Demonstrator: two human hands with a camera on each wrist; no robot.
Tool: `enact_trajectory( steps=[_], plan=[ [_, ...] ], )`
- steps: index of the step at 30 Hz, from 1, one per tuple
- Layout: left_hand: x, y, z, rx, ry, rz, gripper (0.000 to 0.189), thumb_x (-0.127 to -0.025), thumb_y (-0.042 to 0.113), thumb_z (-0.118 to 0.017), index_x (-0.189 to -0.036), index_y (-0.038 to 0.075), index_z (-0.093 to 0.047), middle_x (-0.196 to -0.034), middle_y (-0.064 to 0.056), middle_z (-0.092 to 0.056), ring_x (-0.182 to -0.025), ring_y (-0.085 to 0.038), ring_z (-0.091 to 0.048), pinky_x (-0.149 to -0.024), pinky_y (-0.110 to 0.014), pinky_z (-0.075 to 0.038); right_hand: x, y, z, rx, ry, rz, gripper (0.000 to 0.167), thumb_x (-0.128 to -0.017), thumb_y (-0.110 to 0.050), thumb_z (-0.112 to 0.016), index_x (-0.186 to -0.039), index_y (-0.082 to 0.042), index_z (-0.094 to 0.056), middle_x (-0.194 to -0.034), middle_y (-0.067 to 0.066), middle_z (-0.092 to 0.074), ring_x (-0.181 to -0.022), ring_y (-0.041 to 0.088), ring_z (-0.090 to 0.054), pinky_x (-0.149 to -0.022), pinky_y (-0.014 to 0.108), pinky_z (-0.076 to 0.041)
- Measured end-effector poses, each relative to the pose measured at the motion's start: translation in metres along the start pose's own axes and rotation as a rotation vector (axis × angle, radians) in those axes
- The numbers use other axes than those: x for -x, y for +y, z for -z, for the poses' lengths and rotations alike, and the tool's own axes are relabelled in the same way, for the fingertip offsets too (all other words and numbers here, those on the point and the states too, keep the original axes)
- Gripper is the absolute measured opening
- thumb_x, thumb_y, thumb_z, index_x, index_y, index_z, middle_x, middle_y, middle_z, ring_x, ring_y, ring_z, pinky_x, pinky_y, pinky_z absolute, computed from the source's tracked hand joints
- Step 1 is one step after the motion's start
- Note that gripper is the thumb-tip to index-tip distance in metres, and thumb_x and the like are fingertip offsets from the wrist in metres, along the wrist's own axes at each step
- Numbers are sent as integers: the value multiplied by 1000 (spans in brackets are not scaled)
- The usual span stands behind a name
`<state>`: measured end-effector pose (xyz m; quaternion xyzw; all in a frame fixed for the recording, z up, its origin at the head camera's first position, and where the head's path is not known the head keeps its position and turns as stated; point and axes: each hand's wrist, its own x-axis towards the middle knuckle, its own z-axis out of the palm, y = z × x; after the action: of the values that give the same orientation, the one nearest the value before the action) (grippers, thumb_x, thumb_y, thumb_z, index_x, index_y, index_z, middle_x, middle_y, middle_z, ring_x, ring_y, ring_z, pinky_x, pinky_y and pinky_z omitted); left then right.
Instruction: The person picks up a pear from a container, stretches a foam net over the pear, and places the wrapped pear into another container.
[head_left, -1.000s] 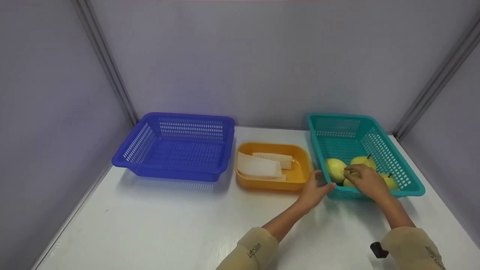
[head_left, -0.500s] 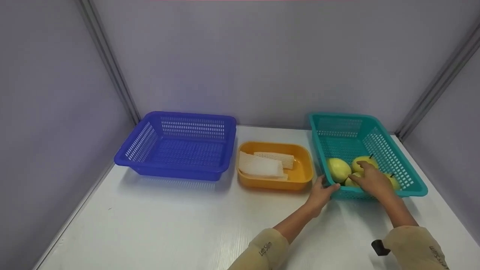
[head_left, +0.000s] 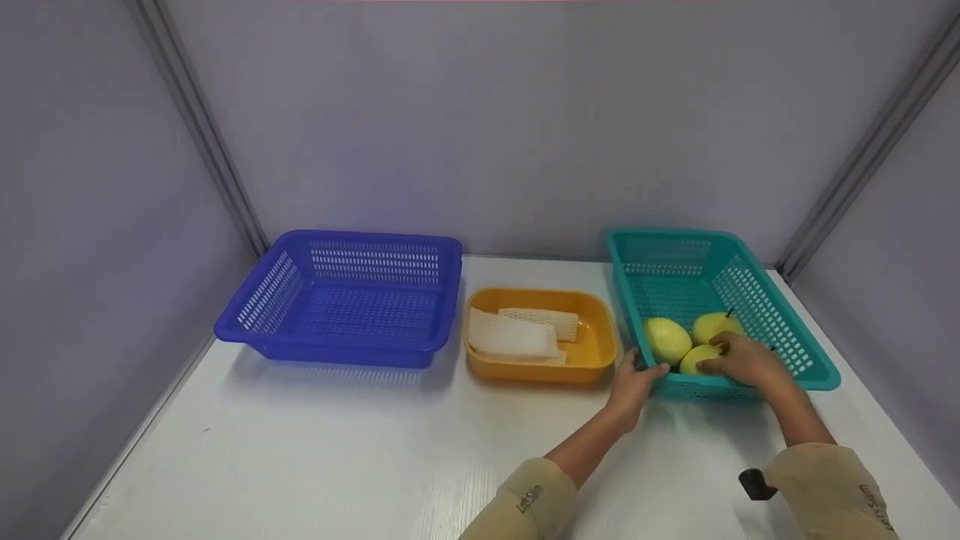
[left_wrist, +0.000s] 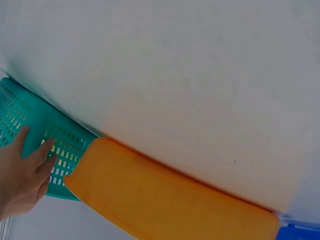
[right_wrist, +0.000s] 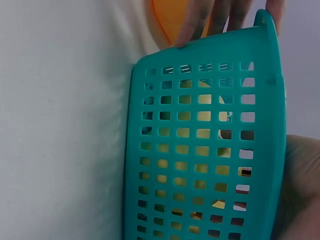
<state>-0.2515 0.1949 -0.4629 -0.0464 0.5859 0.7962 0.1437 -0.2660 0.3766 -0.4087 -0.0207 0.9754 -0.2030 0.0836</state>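
Observation:
Several yellow-green pears lie at the near end of a teal basket (head_left: 814, 352): a left pear (head_left: 667, 341), a back pear (head_left: 716, 328) and a front pear (head_left: 699, 358) show plainly. My right hand (head_left: 750, 361) reaches over the near rim, its thumb and fingers curled at the front pear's right side. It hides most of another pear, whose stem shows. My left hand (head_left: 631, 386) holds the basket's near left corner, thumb at the rim and fingers along the outer side wall. Through the holes in the right wrist view, pears (right_wrist: 182, 132) show in patches.
An orange tub (head_left: 592, 364) with white foam net sleeves (head_left: 517, 336) stands just left of the teal basket. Farther left is a blue basket (head_left: 352, 341) with nothing in it. All three stand on a white table (head_left: 337, 450) with grey panels (head_left: 525, 127) around it.
My right hand has lowered and its fingers have closed in at the front pear. My left hand has moved in against the basket corner. The view has shifted slightly.

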Motion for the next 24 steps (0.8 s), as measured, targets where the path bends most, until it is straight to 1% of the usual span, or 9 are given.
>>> enact_trajectory(
  steps=[3, 6, 11, 15, 19, 21, 24],
  plan=[
    [1, 2, -1, 47, 19, 22, 56, -84, 8, -64, -134, -1, -39, -136, -16, -38, -122, -30, -39, -95, -45, -37, -2, 2, -3, -24, -12, 12, 72, -82, -37, -66, -122, 17, -42, -117, 37, -46, -103, 51, -44, -80, 57, -40],
    [2, 6, -2, 58, 29, 44, 55, -84, 5, -63, -132, -2, -40, -135, -16, -39, -120, -30, -40, -95, -45, -37, -3, 4, -4, -34, -13, 17, 72, -81, -36, -67, -122, 17, -41, -117, 36, -46, -103, 50, -45, -79, 56, -41],
    [2, 11, -2, 31, 39, 67, 55, -84, 6, -63, -134, -1, -39, -137, -16, -38, -120, -29, -41, -95, -44, -37, -7, 4, -3, -15, -4, 51, 72, -80, -36, -69, -123, 16, -42, -115, 35, -48, -101, 49, -46, -78, 57, -40],
    [2, 13, -1, 8, 55, 84, 57, -84, 7, -64, -134, 0, -38, -137, -15, -38, -120, -29, -41, -95, -43, -37, -9, 2, -4, -9, -5, 92, 70, -80, -34, -69, -123, 15, -44, -114, 34, -49, -101, 48, -46, -78, 57, -40],
    [3, 14, -1, 10, 52, 84, 57, -84, 6, -64, -134, 0, -38, -137, -16, -38, -120, -29, -41, -95, -44, -37, -10, 2, -4, -16, -14, 124, 66, -79, -30, -71, -122, 14, -46, -115, 34, -49, -101, 48, -47, -78, 56, -41],
    [3, 14, -2, 10, 46, 80, 56, -84, 6, -64, -134, -1, -38, -137, -16, -38, -120, -29, -41, -94, -44, -38, -10, 3, -3, -22, -30, 123, 67, -80, -27, -71, -122, 17, -43, -115, 35, -48, -102, 48, -46, -79, 56, -41],
    [4, 13, -3, 12, 32, 75, 56, -85, 5, -63, -134, -1, -38, -137, -16, -38, -120, -29, -41, -94, -45, -38, -9, 4, -2, -22, -52, 100, 72, -80, -26, -70, -122, 21, -35, -112, 38, -47, -100, 49, -46, -78, 55, -41]
  ],
)
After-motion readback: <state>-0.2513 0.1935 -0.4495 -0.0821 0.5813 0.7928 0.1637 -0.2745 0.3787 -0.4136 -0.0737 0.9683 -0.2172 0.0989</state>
